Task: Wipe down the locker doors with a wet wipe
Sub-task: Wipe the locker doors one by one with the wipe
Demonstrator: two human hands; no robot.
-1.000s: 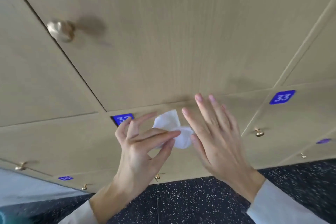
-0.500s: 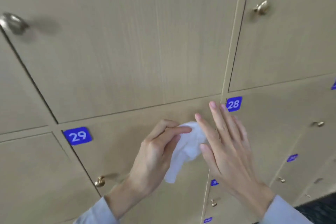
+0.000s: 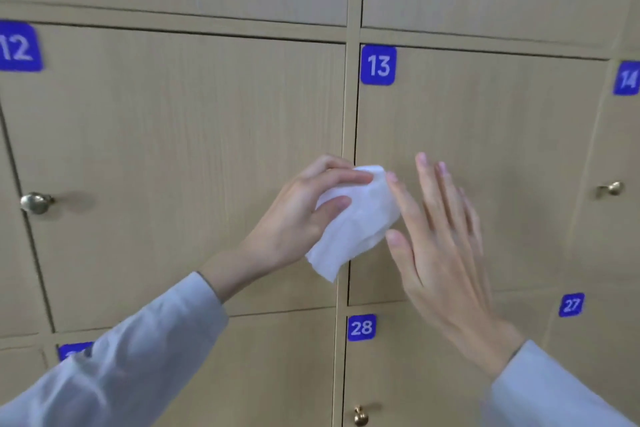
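I see my left hand (image 3: 298, 218) pinching the white wet wipe (image 3: 353, 222), thumb and curled fingers clamped on its upper left part, so the wipe hangs crumpled in front of the seam between 2 locker doors. My right hand (image 3: 440, 253) is flat, fingers straight and slightly apart, its fingertips (image 3: 393, 178) touching the wipe's right edge. Whether the palm touches the door behind it I cannot tell.

Every locker in view is shut, so nothing inside them shows.

Above my right fingertips a blue label reads 13 (image 3: 378, 65). Far left of my left fingers another reads 12 (image 3: 19, 47), with a brass knob (image 3: 34, 202) below it. Below the wipe a label reads 28 (image 3: 361, 327); right of my right wrist is 27 (image 3: 571, 305); at the far right, 14 (image 3: 627, 78), with a second knob (image 3: 612, 188) beneath.
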